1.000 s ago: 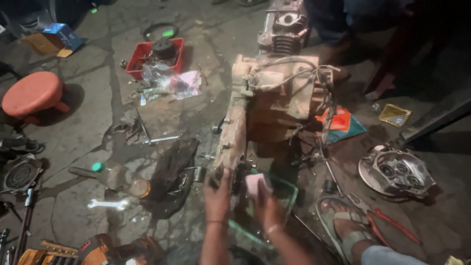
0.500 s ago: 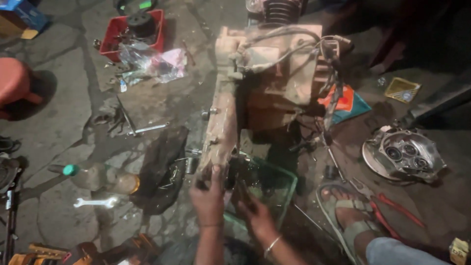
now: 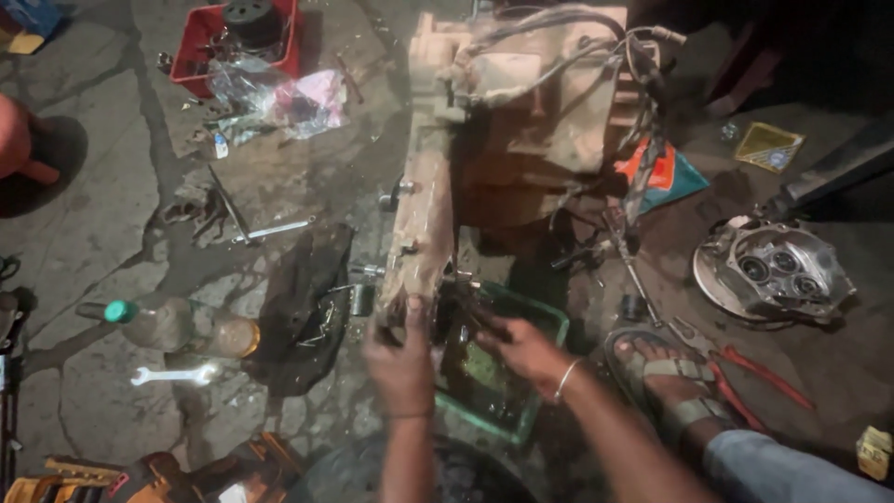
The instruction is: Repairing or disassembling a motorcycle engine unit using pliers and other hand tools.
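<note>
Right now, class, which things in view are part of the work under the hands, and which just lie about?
In hand: left hand; right hand; engine casing; green tray.

Lying about: spanner; plastic bottle; red crate; round cover; red pliers.

Pale dusty cast-metal engine casing [image 3: 521, 140]: matt, grimy. Green plastic tray [image 3: 521, 321]: oily, dull. Cracked grey concrete floor [image 3: 102, 214]: rough, stained. Shiny steel spanner [image 3: 172, 375]: smooth, bright. Black oily cloth rag [image 3: 303, 307]: crumpled, matt. Clear plastic bottle [image 3: 168, 321]: glossy.
</note>
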